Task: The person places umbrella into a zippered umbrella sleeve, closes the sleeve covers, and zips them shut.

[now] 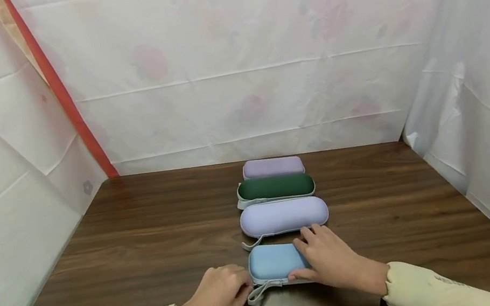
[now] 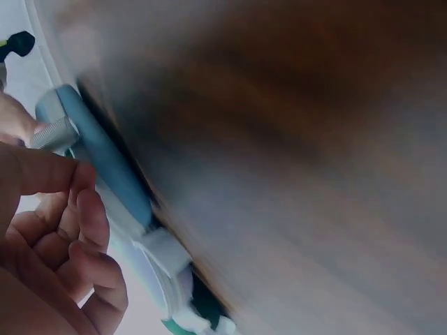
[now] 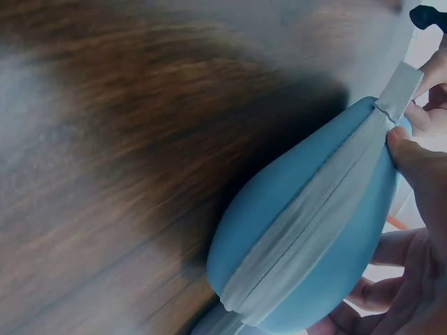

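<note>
A light blue zippered glasses case [image 1: 274, 261] lies on the table, nearest the person. My right hand [image 1: 330, 258] grips its right part, with the thumb on the front side by the grey zipper band [image 3: 307, 209] and the fingers over the top and back. At the left end, my left hand [image 1: 220, 294] has its fingers curled. Its thumb and index fingertips [image 2: 85, 172] meet beside the case and seem to pinch the zipper pull, which they hide. A grey wrist strap [image 1: 259, 294] loops out from the case's front left corner.
Behind it, in a row, lie a lavender case [image 1: 284, 216] with a strap, a dark green case [image 1: 275, 187] and a purple case [image 1: 273, 166]. The brown wooden table [image 1: 141, 237] meets a white patterned sheet [image 1: 225, 96] at the back, with more sheets at both sides.
</note>
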Demonstrator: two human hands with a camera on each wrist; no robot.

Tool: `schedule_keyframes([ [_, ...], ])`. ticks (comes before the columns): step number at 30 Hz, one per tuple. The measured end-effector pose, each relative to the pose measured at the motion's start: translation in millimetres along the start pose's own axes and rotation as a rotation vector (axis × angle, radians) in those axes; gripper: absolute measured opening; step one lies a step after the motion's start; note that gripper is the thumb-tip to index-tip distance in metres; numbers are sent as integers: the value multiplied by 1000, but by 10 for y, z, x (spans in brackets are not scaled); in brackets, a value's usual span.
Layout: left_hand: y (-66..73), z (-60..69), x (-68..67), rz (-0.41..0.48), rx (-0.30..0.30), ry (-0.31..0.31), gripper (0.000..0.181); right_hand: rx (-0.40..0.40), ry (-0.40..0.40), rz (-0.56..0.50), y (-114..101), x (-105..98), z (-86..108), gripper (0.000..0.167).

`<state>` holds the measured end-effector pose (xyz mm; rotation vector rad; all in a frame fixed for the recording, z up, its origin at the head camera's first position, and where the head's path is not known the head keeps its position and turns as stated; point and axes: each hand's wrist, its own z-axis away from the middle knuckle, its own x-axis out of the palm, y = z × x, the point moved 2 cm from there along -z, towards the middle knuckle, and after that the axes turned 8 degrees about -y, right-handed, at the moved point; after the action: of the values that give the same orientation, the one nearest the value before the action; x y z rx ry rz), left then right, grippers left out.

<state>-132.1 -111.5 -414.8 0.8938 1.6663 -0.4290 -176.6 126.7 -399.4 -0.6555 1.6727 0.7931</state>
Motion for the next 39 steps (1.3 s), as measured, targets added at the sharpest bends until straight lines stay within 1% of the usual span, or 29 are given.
schedule_keyframes([
  [3,72,-43,30,-14,14,5,21,8,4,-7,-8,13,1,67],
  [6,116,-70,51,-17,14,-13,18,12,17,-8,-27,27,-3,67],
  [9,104,-89,49,-1,-16,-44,16,18,11,-10,-24,30,5,69],
  [11,68,-104,39,14,-55,-42,17,10,-10,-34,7,25,28,71],
  [13,16,-125,26,26,-104,-20,23,-15,-44,-85,66,16,79,70],
  [16,-59,-159,16,6,-165,48,36,-71,-75,-188,189,9,208,65],
  [18,-98,-177,12,0,-192,72,41,-111,-66,-251,271,11,303,62],
  [20,-125,-186,8,2,-208,78,44,-149,-34,-291,333,21,373,59],
  [22,-142,-191,1,17,-217,67,46,-181,3,-314,378,31,409,57],
  [25,-155,-199,-13,21,-216,56,46,-215,45,-322,420,48,416,55],
  [30,-165,-212,-37,2,-200,64,45,-253,89,-316,458,59,386,55],
  [34,-196,-223,-48,-13,-204,70,45,-272,104,-315,480,70,342,55],
  [39,-249,-243,-46,-4,-222,65,44,-256,84,-303,508,100,283,55],
])
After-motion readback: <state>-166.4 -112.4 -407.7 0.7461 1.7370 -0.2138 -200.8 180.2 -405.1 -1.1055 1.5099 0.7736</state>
